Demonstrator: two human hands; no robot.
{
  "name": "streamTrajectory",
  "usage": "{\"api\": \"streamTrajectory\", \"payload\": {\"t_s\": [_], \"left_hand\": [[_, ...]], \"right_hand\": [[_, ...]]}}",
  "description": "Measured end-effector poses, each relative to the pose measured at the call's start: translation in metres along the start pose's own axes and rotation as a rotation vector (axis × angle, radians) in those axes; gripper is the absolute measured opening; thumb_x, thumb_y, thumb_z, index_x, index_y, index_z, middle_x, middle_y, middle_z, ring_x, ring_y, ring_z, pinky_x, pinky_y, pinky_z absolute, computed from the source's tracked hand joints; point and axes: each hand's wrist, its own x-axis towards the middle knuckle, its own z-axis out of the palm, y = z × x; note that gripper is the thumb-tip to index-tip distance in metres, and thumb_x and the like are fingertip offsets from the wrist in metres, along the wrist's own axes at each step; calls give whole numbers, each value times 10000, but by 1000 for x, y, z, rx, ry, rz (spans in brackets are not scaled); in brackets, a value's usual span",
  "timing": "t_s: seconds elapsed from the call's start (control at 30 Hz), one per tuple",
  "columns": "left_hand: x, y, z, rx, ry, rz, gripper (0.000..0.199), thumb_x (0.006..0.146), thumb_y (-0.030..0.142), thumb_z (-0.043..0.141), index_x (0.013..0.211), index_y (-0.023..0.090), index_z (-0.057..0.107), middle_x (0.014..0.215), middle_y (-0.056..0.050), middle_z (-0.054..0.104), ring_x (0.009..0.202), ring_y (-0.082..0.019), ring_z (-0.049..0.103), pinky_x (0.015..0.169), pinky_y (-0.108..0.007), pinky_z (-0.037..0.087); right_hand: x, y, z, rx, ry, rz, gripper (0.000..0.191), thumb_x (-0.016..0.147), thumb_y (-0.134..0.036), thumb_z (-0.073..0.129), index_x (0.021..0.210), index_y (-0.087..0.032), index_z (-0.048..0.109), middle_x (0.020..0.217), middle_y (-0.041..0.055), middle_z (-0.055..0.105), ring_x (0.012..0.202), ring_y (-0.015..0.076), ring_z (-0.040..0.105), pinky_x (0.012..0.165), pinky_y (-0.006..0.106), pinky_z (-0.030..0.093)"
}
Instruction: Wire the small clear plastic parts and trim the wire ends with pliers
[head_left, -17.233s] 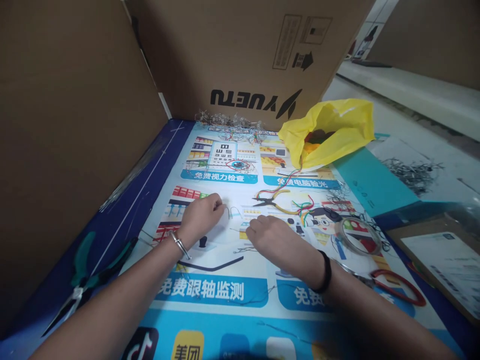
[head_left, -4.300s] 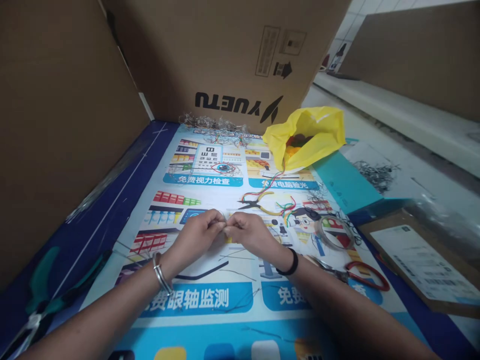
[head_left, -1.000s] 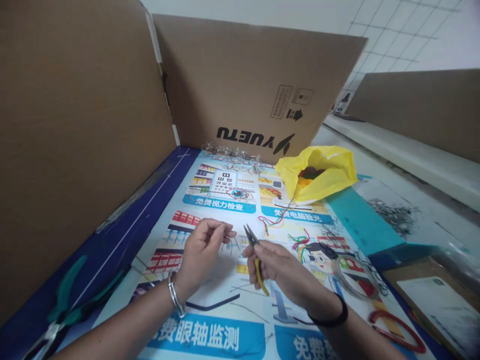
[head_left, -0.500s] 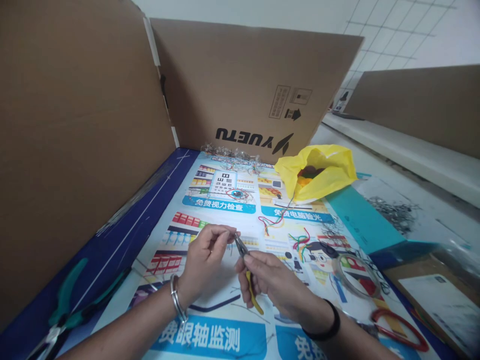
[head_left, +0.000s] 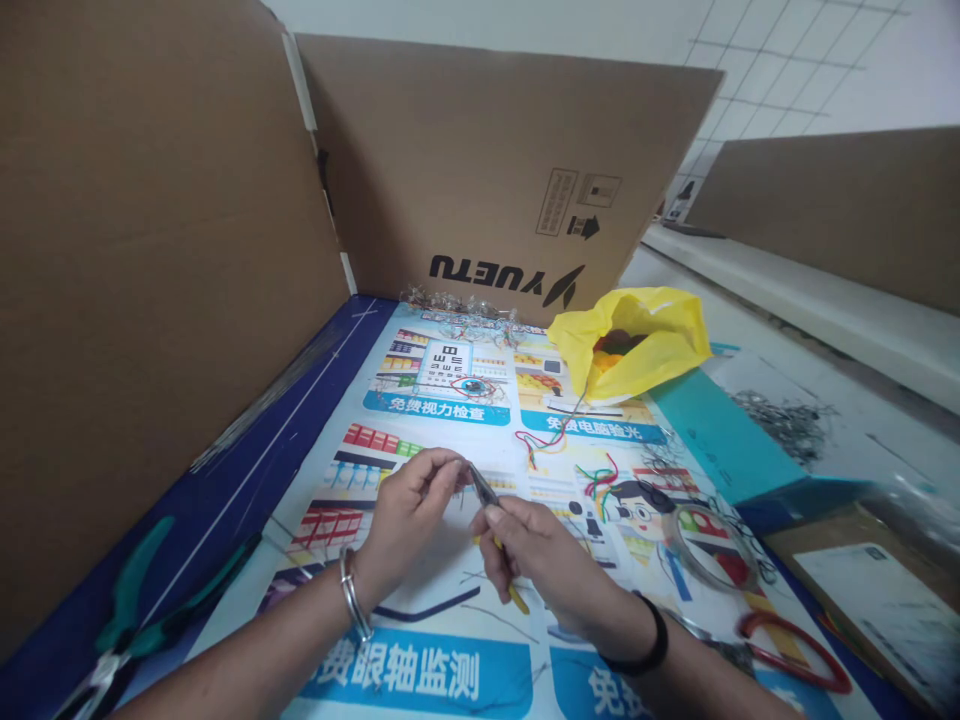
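Observation:
My right hand (head_left: 529, 545) is closed around a pair of pliers (head_left: 484, 490) with narrow grey jaws and yellow handles. The jaws point up and left, and their tips meet the fingertips of my left hand (head_left: 420, 505). That hand is closed in a pinch. A thin dark strand, which looks like wire (head_left: 463, 496), shows just below its fingertips; the rest is hidden by the fingers. More thin wire pieces (head_left: 499, 610) lie on the printed sheet (head_left: 442, 560) below my hands.
Green-handled pliers (head_left: 135, 600) lie at lower left. A yellow bag (head_left: 667, 340), coloured cords (head_left: 600, 480), a clear round container (head_left: 712, 550) and a red-handled tool (head_left: 802, 650) are to the right. Cardboard walls (head_left: 480, 170) stand at the left and back. Tangled wire (head_left: 784, 425) lies far right.
The pliers have turned slightly in my right hand, and less of their yellow handles shows. My left hand stays pinched in nearly the same place.

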Motion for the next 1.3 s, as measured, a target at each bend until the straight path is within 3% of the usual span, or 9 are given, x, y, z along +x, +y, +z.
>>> {"api": "streamTrajectory", "payload": {"t_s": [0.27, 0.57, 1.3], "left_hand": [[1, -3, 0, 6, -24, -27, 171, 814, 314, 509, 818, 186, 622, 723, -5, 656, 690, -128, 608, 667, -239, 473], [-1, -4, 1, 67, -4, 9, 133, 814, 267, 513, 818, 190, 621, 735, -2, 656, 694, -122, 606, 655, -234, 471], [-2, -11, 2, 142, 10, 101, 113, 821, 240, 515, 817, 181, 611, 731, 10, 644, 687, -98, 598, 651, -209, 465]], "right_hand": [[1, 4, -1, -124, 14, -34, 342, 846, -481, 415, 823, -153, 509, 522, -47, 480, 401, 70, 454, 364, 174, 326], [-1, 0, 3, -53, 13, -4, 302, 854, -440, 422, 783, -153, 487, 532, -34, 522, 430, 73, 492, 424, 190, 340], [1, 11, 3, 87, -19, 21, 308, 847, -434, 428, 817, -142, 521, 513, -43, 495, 386, 72, 471, 367, 178, 296]]}}
